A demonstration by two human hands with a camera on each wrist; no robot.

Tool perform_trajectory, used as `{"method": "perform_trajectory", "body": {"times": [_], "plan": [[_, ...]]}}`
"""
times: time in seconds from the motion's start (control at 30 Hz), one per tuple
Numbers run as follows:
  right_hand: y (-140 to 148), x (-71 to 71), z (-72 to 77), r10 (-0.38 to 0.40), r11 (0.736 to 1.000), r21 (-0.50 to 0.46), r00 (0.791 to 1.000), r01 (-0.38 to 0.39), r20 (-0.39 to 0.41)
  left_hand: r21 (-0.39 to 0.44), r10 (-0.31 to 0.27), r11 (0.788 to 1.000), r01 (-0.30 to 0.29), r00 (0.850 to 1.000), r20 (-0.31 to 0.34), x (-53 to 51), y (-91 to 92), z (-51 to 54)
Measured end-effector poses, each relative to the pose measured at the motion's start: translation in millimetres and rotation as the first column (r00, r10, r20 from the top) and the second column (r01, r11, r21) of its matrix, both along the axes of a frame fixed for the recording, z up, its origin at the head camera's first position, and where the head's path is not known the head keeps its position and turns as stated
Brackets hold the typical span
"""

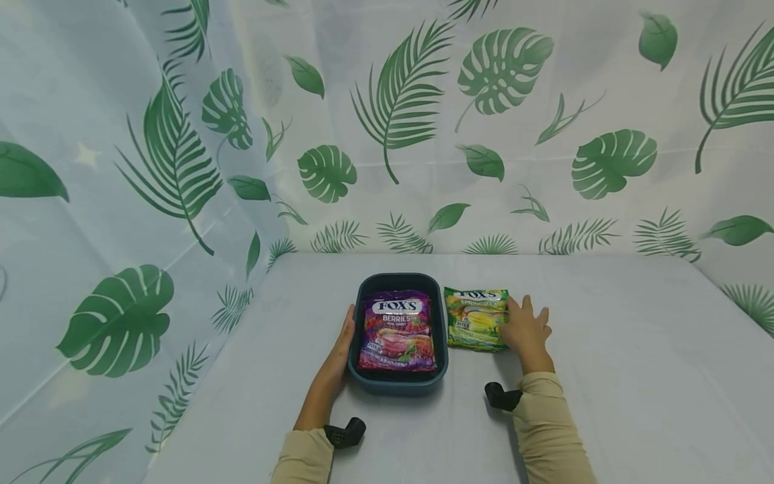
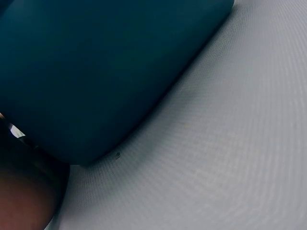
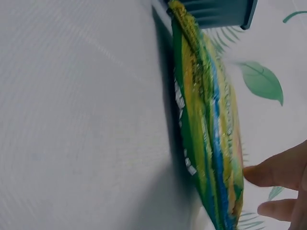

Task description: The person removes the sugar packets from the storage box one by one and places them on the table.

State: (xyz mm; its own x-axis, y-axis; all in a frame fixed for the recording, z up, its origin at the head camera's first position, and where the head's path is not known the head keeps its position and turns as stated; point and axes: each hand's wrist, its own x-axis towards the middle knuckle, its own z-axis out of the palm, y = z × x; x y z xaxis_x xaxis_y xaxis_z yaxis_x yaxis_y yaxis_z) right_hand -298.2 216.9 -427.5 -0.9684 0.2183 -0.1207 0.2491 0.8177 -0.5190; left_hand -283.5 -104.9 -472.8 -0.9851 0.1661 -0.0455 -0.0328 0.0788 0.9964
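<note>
A purple candy bag (image 1: 397, 333) lies inside a dark blue-green tray (image 1: 396, 388). The left hand (image 1: 337, 359) rests along the tray's left side with its fingers extended; the left wrist view shows the tray wall (image 2: 96, 72) close up and a blurred part of the hand (image 2: 26, 201). To the right of the tray lies a green and yellow candy bag (image 1: 476, 321). At this bag's right edge is the right hand (image 1: 527, 331), fingers spread. In the right wrist view, a fingertip of the hand (image 3: 283, 179) touches the green bag (image 3: 206, 124), without curling round it.
The white table surface (image 1: 635, 349) extends on both sides of the tray. A leaf-patterned cloth (image 1: 502, 195) hangs behind it and on the left. Black wrist cameras (image 1: 346, 433) sit on both forearms, near the table.
</note>
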Motion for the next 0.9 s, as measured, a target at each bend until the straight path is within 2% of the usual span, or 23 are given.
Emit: {"method": "perform_trajectory", "body": {"times": [0.13, 0.33, 0.63, 0.77, 0.9], "plan": [[-8, 2.2, 5.6, -0.034, 0.999, -0.034, 0.998, 0.032, -0.046, 0.011, -0.008, 1.0, 0.008, 1.0, -0.004, -1.2, 0.2, -0.4], [-27, 5.7, 17.5, -0.114, 0.981, -0.171, 0.987, 0.094, -0.11, 0.016, -0.011, 1.0, 0.011, 1.0, -0.009, -1.8, 0.0, -1.3], [-54, 11.8, 33.0, -0.067, 0.954, -0.299, 0.973, -0.003, -0.221, -0.001, -0.011, 1.0, 0.011, 1.0, -0.004, 0.2, -0.5, -1.6], [-70, 16.6, 37.2, -0.013, 0.935, -0.346, 0.968, -0.077, -0.251, -0.003, -0.012, 1.0, 0.011, 1.0, -0.005, -0.4, -1.0, -2.1], [-84, 20.6, 38.2, 0.045, 0.929, -0.342, 0.959, -0.143, -0.28, -0.001, -0.014, 1.0, 0.014, 1.0, -0.005, -0.4, -1.2, -2.7]]}}
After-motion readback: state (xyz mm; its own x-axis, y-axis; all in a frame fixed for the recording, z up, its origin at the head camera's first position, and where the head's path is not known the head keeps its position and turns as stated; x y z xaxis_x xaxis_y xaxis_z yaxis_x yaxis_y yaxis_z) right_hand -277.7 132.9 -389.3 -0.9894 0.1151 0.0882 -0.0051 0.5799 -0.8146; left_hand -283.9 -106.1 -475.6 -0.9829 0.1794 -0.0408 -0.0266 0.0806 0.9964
